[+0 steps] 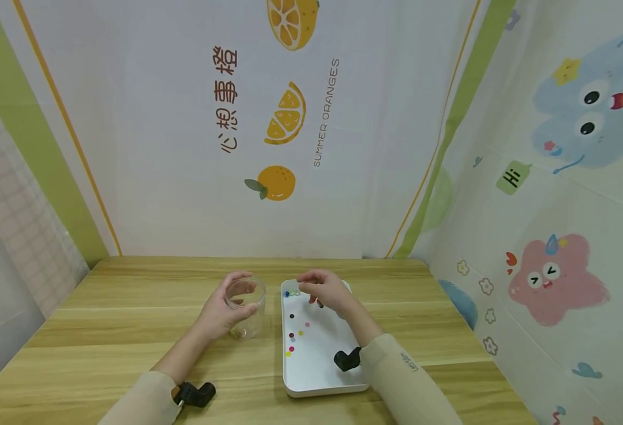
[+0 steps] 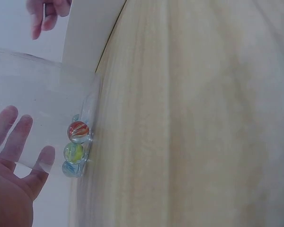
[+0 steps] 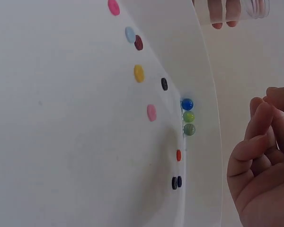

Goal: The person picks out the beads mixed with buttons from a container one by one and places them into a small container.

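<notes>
The left hand (image 1: pixel 221 313) wraps its fingers (image 2: pixel 9 137) round a clear plastic jar (image 1: pixel 246 307) that stands on the desk (image 1: pixel 131 307); the fingertips show pale through the jar's wall in the left wrist view. Three marbles (image 2: pixel 75 149) lie against the jar's bottom, below those fingertips.

The right hand (image 1: pixel 324 290) hovers over the far end of a white tray (image 1: pixel 317 386), just beside the jar. Its fingers (image 3: pixel 258 142) are drawn narrow, curled in toward the thumb, but whether a marble sits between them I cannot tell; none shows in any view. Just beyond those fingertips, three more marbles, blue (image 3: pixel 187 104), green (image 3: pixel 188 116) and a duller green (image 3: pixel 189 128), rest in a row against the tray's wall. Flat coloured discs (image 3: pixel 138 73), pink, yellow, dark and red, lie scattered across the tray floor, farther from the fingers.

As a judgement: the marbles are round and smooth, so a fingertip pinch could squirt one out, and it would roll along the tray wall or off the desk. The three sit touching, so reaching for one may knock its neighbours away. The jar's mouth is narrow beside a whole hand; a marble let go off-centre could strike the rim and bounce off. The light jar could tip if the left hand's hold slackens.
</notes>
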`<state>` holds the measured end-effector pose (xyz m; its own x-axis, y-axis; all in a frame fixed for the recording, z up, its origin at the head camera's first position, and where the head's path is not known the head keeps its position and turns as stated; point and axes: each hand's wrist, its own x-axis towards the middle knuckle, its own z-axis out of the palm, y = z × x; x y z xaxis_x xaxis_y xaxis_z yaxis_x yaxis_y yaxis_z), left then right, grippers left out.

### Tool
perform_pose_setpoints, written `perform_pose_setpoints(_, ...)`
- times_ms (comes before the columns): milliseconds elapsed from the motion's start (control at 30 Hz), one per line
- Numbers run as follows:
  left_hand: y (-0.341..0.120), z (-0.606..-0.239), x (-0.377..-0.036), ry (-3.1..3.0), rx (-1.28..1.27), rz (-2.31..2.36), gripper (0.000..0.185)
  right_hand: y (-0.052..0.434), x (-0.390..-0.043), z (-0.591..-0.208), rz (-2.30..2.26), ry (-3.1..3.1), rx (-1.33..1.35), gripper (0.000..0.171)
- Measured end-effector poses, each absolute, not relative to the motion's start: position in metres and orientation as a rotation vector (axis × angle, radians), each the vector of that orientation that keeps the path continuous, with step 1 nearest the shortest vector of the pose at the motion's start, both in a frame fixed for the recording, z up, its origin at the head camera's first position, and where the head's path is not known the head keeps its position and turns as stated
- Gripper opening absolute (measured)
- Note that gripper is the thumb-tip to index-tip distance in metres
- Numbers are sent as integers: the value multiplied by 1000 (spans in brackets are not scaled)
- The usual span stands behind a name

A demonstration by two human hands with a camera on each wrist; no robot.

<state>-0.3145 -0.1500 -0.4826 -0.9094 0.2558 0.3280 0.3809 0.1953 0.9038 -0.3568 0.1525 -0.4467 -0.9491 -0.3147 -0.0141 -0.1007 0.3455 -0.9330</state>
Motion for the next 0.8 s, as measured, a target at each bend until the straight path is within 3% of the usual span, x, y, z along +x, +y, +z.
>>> perform_pose_setpoints(467, -151, -482, -315, -2349, -631, -1818, 69, 155, -363, -448, -1499, 2559, -291, 25)
perform_pose_setpoints(800, -151, -483, -315, -2350, -636, -1820, 69, 140, -368, -450, -1026, 2799, -395, 23)
